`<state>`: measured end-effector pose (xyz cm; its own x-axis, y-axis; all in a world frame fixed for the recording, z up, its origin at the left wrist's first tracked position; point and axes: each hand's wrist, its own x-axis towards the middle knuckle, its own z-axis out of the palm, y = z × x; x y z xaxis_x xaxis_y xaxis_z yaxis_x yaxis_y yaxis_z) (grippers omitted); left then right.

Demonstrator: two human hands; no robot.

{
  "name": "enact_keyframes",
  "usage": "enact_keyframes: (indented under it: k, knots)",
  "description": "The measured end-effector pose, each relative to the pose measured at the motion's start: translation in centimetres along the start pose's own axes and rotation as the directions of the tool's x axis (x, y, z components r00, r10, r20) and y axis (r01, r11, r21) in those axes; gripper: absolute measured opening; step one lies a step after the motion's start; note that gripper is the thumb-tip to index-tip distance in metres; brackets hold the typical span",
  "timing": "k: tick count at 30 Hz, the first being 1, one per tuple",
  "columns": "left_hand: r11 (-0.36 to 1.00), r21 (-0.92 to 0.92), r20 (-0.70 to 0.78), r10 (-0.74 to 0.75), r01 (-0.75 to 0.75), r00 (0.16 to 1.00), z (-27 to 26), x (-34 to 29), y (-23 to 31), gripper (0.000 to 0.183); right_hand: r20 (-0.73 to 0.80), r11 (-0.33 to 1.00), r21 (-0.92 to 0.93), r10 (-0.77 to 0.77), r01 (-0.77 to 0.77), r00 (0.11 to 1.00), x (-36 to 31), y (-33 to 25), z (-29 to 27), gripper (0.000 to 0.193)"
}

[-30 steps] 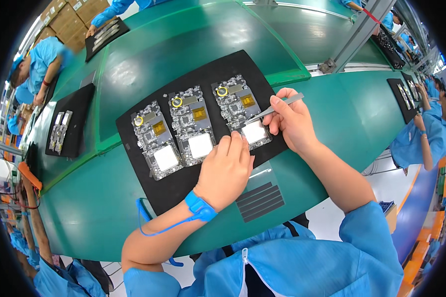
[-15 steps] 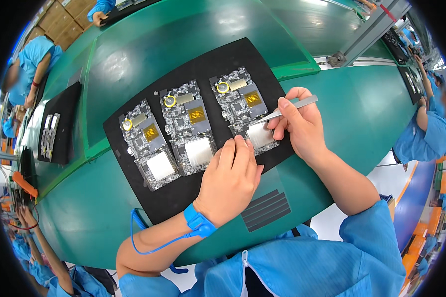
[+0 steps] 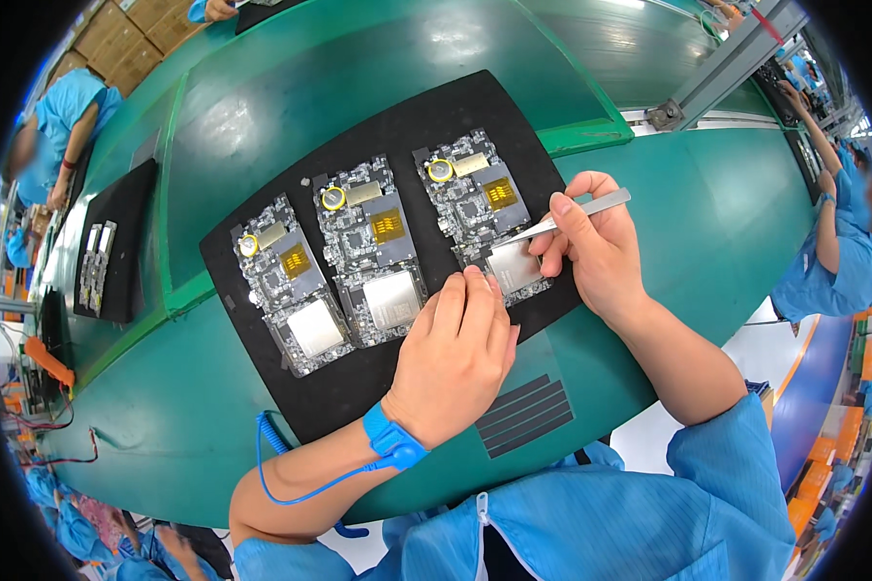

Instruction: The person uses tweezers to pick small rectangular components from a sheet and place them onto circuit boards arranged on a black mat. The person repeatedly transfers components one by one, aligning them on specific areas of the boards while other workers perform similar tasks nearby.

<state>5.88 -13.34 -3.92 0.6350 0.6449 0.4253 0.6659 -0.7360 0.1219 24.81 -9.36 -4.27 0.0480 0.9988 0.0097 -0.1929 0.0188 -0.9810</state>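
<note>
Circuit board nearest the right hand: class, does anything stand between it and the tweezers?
Nothing visible does: the tweezers, held in the right hand, reach with their tip over the circuit board, by its silver plate; contact is unclear. The left hand covers part of the board's lower left edge, outside that path.

The left grip [image 3: 455,353] curves palm-down while the right grip [image 3: 599,244] pinches.

Downward head-worn fisheye view
</note>
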Motion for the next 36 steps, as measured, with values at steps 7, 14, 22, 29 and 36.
enact_keyframes:
  k: [7, 14, 22, 29, 36]
  knots:
    - [0.999, -0.05, 0.004, -0.016, 0.016, 1.0, -0.2, 0.2, -0.1, 0.045, -0.002, 1.0, 0.009, 0.001, -0.001, 1.0, -0.1, 0.1, 0.0, 0.023]
    - [0.982, -0.19, -0.008, -0.012, 0.011, 1.0, -0.3, 0.8, -0.9, 0.042, -0.006, 1.0, -0.003, -0.001, 0.001, 1.0, -0.1, 0.0, 0.2, 0.023]
    - [0.941, -0.338, 0.057, 0.013, 0.007, 0.998, -1.2, 1.5, -2.1, 0.041, 0.25, 0.652, -0.488, -0.533, 0.581, 0.808, -1.1, 0.9, -0.1, 0.02]
    - [1.0, 0.002, 0.008, 0.014, -0.014, 1.0, -0.2, -0.7, 0.0, 0.044, 0.148, 0.803, -0.252, -0.519, 0.54, 0.842, -1.6, 1.2, 0.7, 0.015]
    - [0.999, -0.011, 0.025, 0.036, -0.036, 0.999, 0.0, -0.7, -0.1, 0.047, 0.217, 0.768, -0.353, -0.488, 0.534, 0.845, -1.6, 1.7, 0.5, 0.015]
